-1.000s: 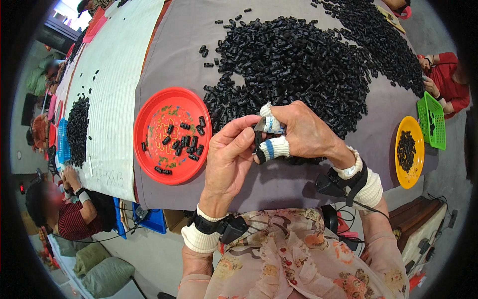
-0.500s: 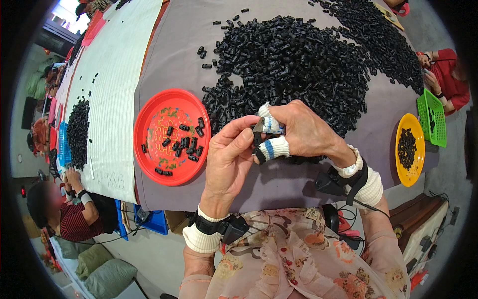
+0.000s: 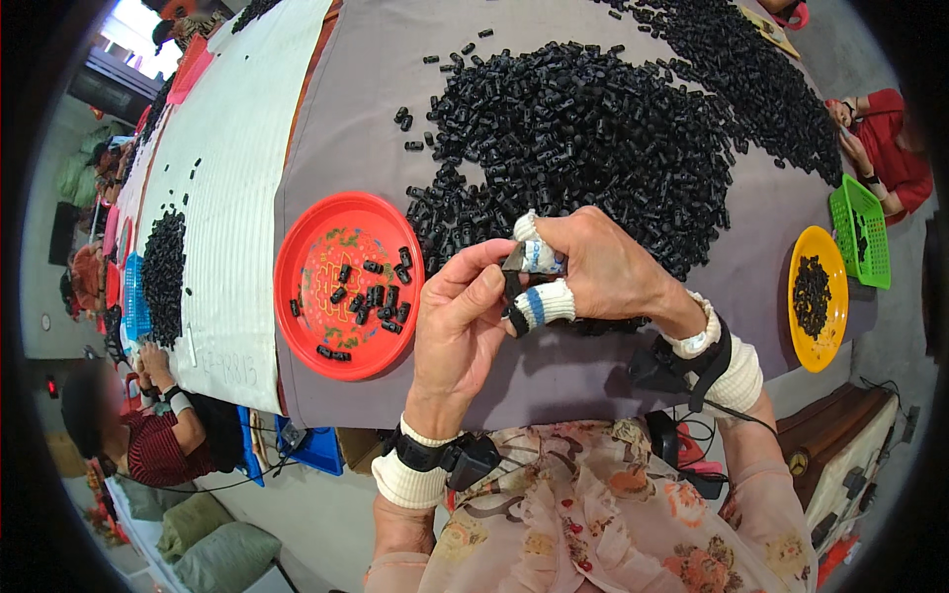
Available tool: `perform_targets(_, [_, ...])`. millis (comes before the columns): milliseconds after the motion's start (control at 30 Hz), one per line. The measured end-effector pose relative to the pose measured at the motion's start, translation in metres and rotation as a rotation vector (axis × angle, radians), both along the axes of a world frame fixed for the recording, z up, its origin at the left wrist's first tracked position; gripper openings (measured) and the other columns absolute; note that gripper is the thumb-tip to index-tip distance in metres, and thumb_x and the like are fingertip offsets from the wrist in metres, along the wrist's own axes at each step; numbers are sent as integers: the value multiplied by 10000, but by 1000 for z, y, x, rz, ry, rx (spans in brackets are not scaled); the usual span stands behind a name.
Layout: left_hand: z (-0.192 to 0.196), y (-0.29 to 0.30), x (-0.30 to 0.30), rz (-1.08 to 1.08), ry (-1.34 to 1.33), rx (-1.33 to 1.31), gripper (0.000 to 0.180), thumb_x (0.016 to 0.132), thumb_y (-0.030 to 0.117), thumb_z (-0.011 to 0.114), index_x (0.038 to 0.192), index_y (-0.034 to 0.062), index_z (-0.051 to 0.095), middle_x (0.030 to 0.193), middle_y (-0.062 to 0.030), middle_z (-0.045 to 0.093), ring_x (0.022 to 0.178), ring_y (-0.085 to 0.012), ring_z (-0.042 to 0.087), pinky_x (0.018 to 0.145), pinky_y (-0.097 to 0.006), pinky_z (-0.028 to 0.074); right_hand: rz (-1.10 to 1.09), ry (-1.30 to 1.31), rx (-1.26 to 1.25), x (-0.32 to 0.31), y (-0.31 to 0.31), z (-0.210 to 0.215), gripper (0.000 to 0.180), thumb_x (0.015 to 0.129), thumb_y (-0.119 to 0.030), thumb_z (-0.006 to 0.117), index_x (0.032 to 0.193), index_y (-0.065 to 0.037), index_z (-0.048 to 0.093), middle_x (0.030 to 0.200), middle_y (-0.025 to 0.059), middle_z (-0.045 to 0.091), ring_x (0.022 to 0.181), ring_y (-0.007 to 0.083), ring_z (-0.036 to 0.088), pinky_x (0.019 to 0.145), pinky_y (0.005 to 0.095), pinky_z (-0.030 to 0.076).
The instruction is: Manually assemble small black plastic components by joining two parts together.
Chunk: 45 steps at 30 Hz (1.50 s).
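In front of me, at the near edge of a large pile of small black plastic parts [image 3: 583,138], my two hands meet. My left hand [image 3: 460,316] is closed, pinching a small black plastic part [image 3: 513,287] between thumb and fingertips. White cloth sleeves cover the thumb and a finger of my right hand [image 3: 613,267], which is also closed. From its fingertips a small dark flat piece, perhaps a blade [image 3: 513,259], touches the black part; the rest of it is hidden. Left of my hands is a red plate [image 3: 301,341] with several loose black parts on it.
A yellow plate [image 3: 833,341] of black pieces and a green basket [image 3: 843,212] stand at the right. Another black pile [image 3: 741,89] lies at the far right, near a co-worker in red [image 3: 895,148]. At the left, another person [image 3: 163,430] works by a white-covered table [image 3: 242,198].
The whole view has shifted slightly, so the plate and pile sit a little lower. My hands stay together with nearly the same grip; the black part appears turned slightly.
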<state>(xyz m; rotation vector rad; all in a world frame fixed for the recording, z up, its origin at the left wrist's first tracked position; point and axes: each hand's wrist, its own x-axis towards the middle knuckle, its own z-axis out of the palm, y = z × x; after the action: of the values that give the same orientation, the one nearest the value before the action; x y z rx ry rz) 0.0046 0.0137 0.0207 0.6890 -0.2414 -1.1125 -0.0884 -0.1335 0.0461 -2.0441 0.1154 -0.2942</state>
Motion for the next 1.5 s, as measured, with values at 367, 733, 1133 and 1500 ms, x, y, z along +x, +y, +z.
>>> perform_targets(367, [-3,-3,-1,-1,4,-4,230,864,54,553,1078,-30,558,974,-88,620,865,-146,605,793,-276,487,-6,19,26,-2,-3,-4,354,614,-257,768,751,-9,556,586,77,541,494,184,507,487,299,407])
perform_targets(733, [-3,-2,-4,-11,-3,-1,231,870,72,550,1081,-24,558,974,-83,618,864,-140,600,785,-274,486,27,62,68,-5,-4,3,371,647,-302,753,746,2,565,640,111,584,568,243,580,548,335,450])
perform_targets(1133, [-2,-7,-2,-18,2,-18,229,872,69,544,1083,-19,556,971,-90,620,864,-146,606,791,-283,491,28,70,55,-4,-6,5,372,653,-303,747,757,6,568,634,110,578,560,245,571,541,332,444])
perform_targets(1500, [-3,-3,-2,-26,22,-4,222,875,76,540,1072,-23,562,998,-93,606,909,-164,592,786,-306,498,38,49,-36,-2,-4,-8,369,675,-299,728,732,10,534,592,140,545,521,295,537,505,353,418])
